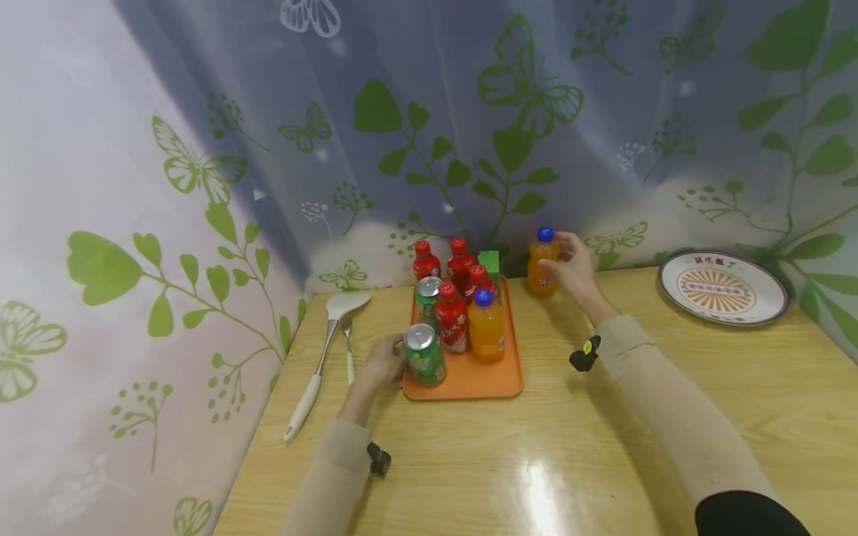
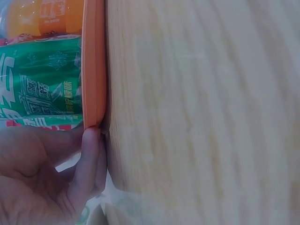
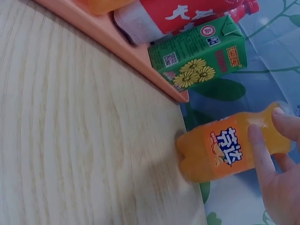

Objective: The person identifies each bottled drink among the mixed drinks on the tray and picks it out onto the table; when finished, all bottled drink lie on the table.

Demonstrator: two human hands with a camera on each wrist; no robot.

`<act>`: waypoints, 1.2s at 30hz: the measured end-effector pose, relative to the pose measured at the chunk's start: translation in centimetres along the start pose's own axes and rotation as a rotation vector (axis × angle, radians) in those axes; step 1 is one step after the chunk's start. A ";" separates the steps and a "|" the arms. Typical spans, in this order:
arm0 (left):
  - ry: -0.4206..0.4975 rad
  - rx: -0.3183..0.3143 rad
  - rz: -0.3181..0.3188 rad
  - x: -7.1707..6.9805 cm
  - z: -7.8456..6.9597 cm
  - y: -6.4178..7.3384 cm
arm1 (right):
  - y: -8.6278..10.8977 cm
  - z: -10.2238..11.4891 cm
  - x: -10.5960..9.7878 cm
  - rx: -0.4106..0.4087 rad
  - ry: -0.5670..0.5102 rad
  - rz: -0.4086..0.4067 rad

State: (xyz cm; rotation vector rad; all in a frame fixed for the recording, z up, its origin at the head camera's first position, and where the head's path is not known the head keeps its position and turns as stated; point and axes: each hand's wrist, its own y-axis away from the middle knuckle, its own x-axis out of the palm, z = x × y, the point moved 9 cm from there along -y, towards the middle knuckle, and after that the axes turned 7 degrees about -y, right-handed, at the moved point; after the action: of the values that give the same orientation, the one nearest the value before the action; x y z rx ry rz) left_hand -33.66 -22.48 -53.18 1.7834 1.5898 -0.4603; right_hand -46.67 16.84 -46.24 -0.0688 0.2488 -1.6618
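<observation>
My right hand (image 1: 575, 264) holds an orange soda bottle (image 1: 541, 272) with a blue cap by its upper part. The bottle stands upright behind the right side of an orange tray (image 1: 462, 387); in the right wrist view, fingers lie along the bottle (image 3: 211, 150). My left hand (image 1: 383, 361) grips the tray's left rim, its fingertips meeting the edge in the left wrist view. On the tray are a green can (image 1: 425, 361), a second green can (image 1: 429, 298), another orange soda bottle (image 1: 487, 331), several red bottles (image 1: 452, 324) and a green drink carton (image 3: 201, 54).
Left of the tray lie a spatula (image 1: 322, 365) with a white handle and a fork (image 1: 349, 357) with a pale green handle. A round plate (image 1: 724, 289) is at the far right of the wooden table (image 1: 469, 461). A patterned curtain (image 1: 429, 112) hangs behind.
</observation>
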 end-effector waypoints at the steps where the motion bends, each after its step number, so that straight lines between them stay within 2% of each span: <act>1: 0.006 -0.004 0.000 0.0 0.0 0.1 | 0.0 0.0 0.0 -0.008 0.002 0.006; 9: 0.009 0.009 -0.007 -0.1 -0.3 0.1 | 0.2 0.4 -0.3 -0.097 0.067 0.095; 12: 0.007 0.021 -0.006 -0.1 -0.3 0.0 | 0.4 0.7 -0.6 -0.152 0.152 0.115; 16: 0.033 0.032 0.004 0.0 -0.1 -0.1 | 1.3 2.1 -0.9 -0.261 0.317 0.094; 20: 0.041 0.032 0.021 -0.3 0.1 -0.4 | 3.7 4.9 0.0 -0.439 0.512 0.055; 23: 0.046 -0.003 0.051 -0.4 0.1 -0.7 | 6.2 6.8 1.5 -0.555 0.626 0.082; 25: 0.055 -0.025 0.076 -0.4 0.1 -0.7 | 7.8 7.5 2.7 -0.610 0.664 0.121; 29: 0.041 -0.035 0.085 -0.2 -0.1 -0.8 | 10.3 8.1 4.7 -0.665 0.675 0.188; 36: 0.030 -0.035 0.074 0.2 0.0 -1.1 | 13.4 7.4 7.6 -0.627 0.709 0.276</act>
State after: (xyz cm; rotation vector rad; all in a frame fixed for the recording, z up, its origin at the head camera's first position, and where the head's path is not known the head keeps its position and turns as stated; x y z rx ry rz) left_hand -34.65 -22.35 -53.57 1.8235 1.5375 -0.3697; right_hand -32.98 7.27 -42.56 0.0862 1.2543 -1.2271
